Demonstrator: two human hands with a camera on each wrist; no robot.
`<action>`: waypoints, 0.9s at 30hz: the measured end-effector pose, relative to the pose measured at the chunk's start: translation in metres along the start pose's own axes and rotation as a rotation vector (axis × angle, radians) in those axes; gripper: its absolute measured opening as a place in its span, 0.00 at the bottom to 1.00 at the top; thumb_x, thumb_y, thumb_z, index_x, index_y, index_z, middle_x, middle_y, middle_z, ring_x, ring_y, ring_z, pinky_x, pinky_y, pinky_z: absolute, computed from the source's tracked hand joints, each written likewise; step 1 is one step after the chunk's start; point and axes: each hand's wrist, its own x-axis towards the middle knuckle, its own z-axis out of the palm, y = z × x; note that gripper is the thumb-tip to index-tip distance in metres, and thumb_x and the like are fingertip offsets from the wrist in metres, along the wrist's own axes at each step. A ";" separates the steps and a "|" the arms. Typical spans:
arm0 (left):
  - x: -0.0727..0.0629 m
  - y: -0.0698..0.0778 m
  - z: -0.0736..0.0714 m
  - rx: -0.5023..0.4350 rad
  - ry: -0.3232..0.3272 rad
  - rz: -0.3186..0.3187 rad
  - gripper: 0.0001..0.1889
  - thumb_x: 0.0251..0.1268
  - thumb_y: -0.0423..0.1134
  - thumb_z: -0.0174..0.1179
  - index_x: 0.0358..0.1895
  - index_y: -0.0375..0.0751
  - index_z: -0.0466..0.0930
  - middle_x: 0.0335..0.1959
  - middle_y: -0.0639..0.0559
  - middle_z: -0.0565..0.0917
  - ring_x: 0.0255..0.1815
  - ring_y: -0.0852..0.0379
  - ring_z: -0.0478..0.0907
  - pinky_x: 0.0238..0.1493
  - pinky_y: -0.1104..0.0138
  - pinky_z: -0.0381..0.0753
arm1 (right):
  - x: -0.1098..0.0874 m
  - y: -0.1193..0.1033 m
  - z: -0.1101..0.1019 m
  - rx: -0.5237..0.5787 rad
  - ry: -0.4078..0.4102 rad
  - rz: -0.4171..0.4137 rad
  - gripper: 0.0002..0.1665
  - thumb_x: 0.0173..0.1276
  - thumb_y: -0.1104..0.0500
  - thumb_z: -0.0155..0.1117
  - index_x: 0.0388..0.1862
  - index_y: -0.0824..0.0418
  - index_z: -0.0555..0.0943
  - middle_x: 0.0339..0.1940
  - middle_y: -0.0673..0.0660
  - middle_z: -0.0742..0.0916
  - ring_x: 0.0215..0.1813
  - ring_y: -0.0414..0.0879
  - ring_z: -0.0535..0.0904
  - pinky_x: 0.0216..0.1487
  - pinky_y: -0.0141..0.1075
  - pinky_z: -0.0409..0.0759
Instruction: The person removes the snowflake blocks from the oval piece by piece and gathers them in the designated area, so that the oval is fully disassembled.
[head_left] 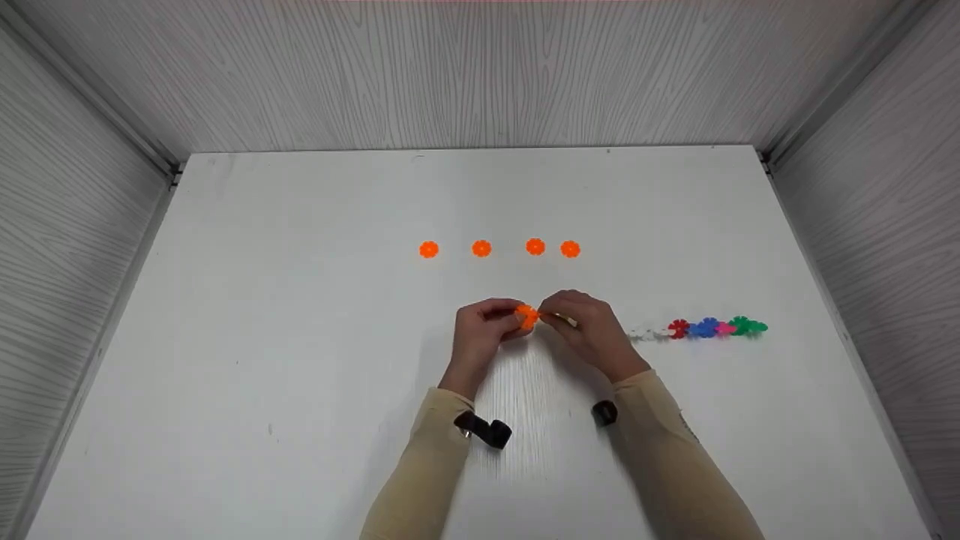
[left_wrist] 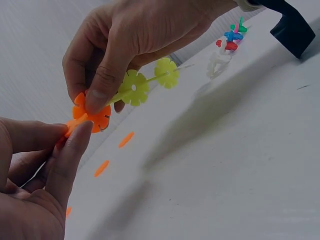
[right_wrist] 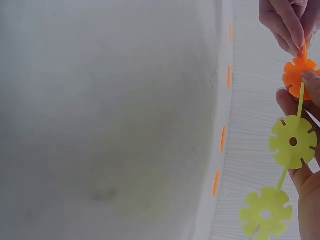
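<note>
My left hand [head_left: 480,334] pinches an orange notched disc [left_wrist: 75,125], seen nearly edge-on, between thumb and fingers. This disc meets a second orange notched disc [right_wrist: 296,75] at an angle, edge against edge. My right hand [head_left: 589,326] pinches that second disc, its thumb across the face in the left wrist view. Yellow-green notched discs [right_wrist: 292,142] trail from it along the right palm, set at alternating angles; in the head view the right hand hides them. Further along are white discs [left_wrist: 218,62], then red [head_left: 679,328], blue [head_left: 707,327], pink [head_left: 725,328] and green ones [head_left: 742,325].
Several loose orange discs, one of them the leftmost disc [head_left: 428,249], lie flat in a row on the white table [head_left: 262,300] beyond the hands. Grey wood-grain panels [head_left: 465,75] stand at the back and both sides. Black wrist cameras [head_left: 491,433] sit on both sleeves.
</note>
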 end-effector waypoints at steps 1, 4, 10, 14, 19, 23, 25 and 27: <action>0.000 0.000 0.000 -0.003 0.002 0.003 0.09 0.59 0.21 0.64 0.43 0.24 0.83 0.40 0.37 0.83 0.38 0.46 0.84 0.43 0.59 0.85 | 0.000 0.000 0.000 0.005 0.001 0.006 0.05 0.66 0.66 0.68 0.39 0.57 0.86 0.40 0.47 0.86 0.43 0.42 0.80 0.45 0.36 0.79; -0.001 0.001 0.001 0.030 0.005 0.020 0.08 0.60 0.21 0.63 0.43 0.26 0.84 0.40 0.38 0.83 0.38 0.47 0.84 0.43 0.59 0.85 | 0.001 0.000 0.000 0.009 0.002 0.013 0.07 0.65 0.66 0.68 0.41 0.58 0.87 0.41 0.47 0.87 0.44 0.42 0.81 0.47 0.37 0.80; -0.002 0.002 0.002 0.108 0.002 0.047 0.08 0.60 0.21 0.63 0.42 0.28 0.84 0.39 0.39 0.84 0.36 0.47 0.84 0.41 0.60 0.86 | 0.000 0.000 0.000 0.037 -0.004 0.038 0.11 0.63 0.67 0.70 0.44 0.57 0.87 0.42 0.47 0.87 0.45 0.42 0.82 0.49 0.37 0.81; -0.001 0.002 -0.001 0.077 0.003 0.017 0.08 0.59 0.20 0.63 0.42 0.27 0.84 0.39 0.38 0.84 0.36 0.46 0.84 0.41 0.60 0.86 | -0.001 0.000 0.001 0.071 -0.028 0.068 0.12 0.63 0.68 0.69 0.44 0.56 0.87 0.41 0.45 0.87 0.44 0.41 0.82 0.49 0.37 0.81; -0.003 0.000 -0.001 0.040 0.041 0.004 0.08 0.60 0.22 0.63 0.42 0.27 0.85 0.39 0.37 0.83 0.37 0.46 0.84 0.41 0.60 0.86 | 0.000 -0.003 0.002 0.050 -0.057 0.084 0.06 0.67 0.65 0.67 0.41 0.56 0.86 0.40 0.45 0.85 0.43 0.41 0.80 0.47 0.37 0.80; -0.005 -0.001 0.004 0.089 0.088 0.043 0.06 0.61 0.24 0.63 0.41 0.29 0.86 0.38 0.40 0.84 0.37 0.47 0.84 0.40 0.61 0.86 | 0.001 -0.004 0.003 -0.005 -0.053 0.064 0.04 0.68 0.64 0.67 0.39 0.58 0.85 0.40 0.47 0.85 0.43 0.41 0.79 0.46 0.38 0.80; -0.007 -0.001 0.007 0.113 0.109 0.069 0.06 0.61 0.24 0.63 0.40 0.31 0.86 0.37 0.41 0.85 0.36 0.48 0.84 0.39 0.61 0.86 | 0.001 -0.004 0.003 -0.018 -0.044 0.056 0.03 0.68 0.65 0.67 0.38 0.58 0.85 0.40 0.47 0.84 0.43 0.42 0.79 0.46 0.38 0.80; -0.007 -0.002 0.010 0.110 0.126 0.096 0.06 0.60 0.23 0.63 0.39 0.30 0.86 0.36 0.41 0.85 0.35 0.48 0.84 0.38 0.61 0.86 | 0.002 -0.004 0.004 -0.020 -0.038 0.056 0.04 0.67 0.65 0.67 0.38 0.58 0.85 0.39 0.46 0.84 0.43 0.41 0.79 0.45 0.37 0.80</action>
